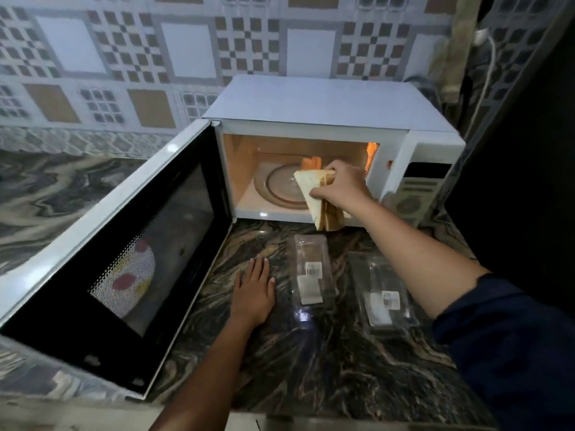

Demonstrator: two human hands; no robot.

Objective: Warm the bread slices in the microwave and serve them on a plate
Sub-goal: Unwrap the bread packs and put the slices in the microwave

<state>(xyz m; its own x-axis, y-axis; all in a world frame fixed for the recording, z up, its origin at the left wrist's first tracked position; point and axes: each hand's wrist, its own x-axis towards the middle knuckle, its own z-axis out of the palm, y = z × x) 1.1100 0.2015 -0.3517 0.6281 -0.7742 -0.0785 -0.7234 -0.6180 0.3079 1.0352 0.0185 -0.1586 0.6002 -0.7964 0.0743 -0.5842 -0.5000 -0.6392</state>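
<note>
Right hand point(339, 185) at 1 o'clock from frame centre, fingers curled over the top edge and thumb pressed on the near face of a small stack of bread slices point(311, 197), firm grip. The slices are tilted on edge at the mouth of the microwave point(311, 101), right side of the opening. Their lower corner hangs past the front sill, over the countertop point(326, 353) and not touching it. The microwave is white, at 12 to 1 o'clock, with the cavity lit orange inside. The glass turntable point(277, 188) is bare, just at 9 o'clock of the slices. There is an orange shape at the cavity back behind the slices; reflection or more bread, cannot tell. The microwave door point(140, 244) is swung wide open toward 8 o'clock, dark mesh window facing the camera. A white thing with red and yellow spots point(130, 281) shows through the mesh, cannot tell what it is. The control panel point(420, 188) is at 2 o'clock, beside the right hand. Left hand point(253, 290) at 6 o'clock lies flat, palm down on the dark marbled countertop, fingers straight and together, holding nothing, just beside the door's lower edge. Two clear plastic packs with barcode labels lie flat on the countertop, one point(314, 269) just at 3 o'clock of the left hand, the other point(384, 293) at 4 o'clock under the right forearm. A dark sleeve point(513, 337) is at 4 o'clock. A patterned tile wall point(186, 42) runs across 10 to 12 o'clock, and a white cable point(490, 57) hangs at 2 o'clock.
</note>
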